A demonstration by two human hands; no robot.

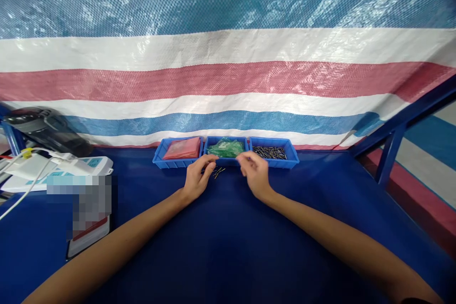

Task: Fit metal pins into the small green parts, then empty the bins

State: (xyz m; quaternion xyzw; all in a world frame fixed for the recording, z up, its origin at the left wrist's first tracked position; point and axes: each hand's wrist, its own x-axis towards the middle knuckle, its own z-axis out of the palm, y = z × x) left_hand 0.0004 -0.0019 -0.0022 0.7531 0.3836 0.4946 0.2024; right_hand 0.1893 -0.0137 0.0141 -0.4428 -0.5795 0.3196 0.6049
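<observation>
Reaching with both hands to some tiny pins on the blue tabletop [228, 247].

The left hand [197, 178] has bent fingers just beside the loose pins [218, 172]. The right hand [255, 172] has curled fingers; I cannot tell if they hold anything. Behind sit three blue trays: red sheets [183, 148], green bags [225, 147], dark pins [270, 152].

Blue-covered counter [228, 247]. Along its far edge, left tray [178, 149] with red sheets and right tray [272, 152] with dark pins. At the left edge, white device [53, 168] with cables, black machine [46, 128] behind it. Near the front left, flat card [87, 237], partly blurred. Striped tarp [228, 57] hanging behind; blue frame [395, 137] on the right.
</observation>
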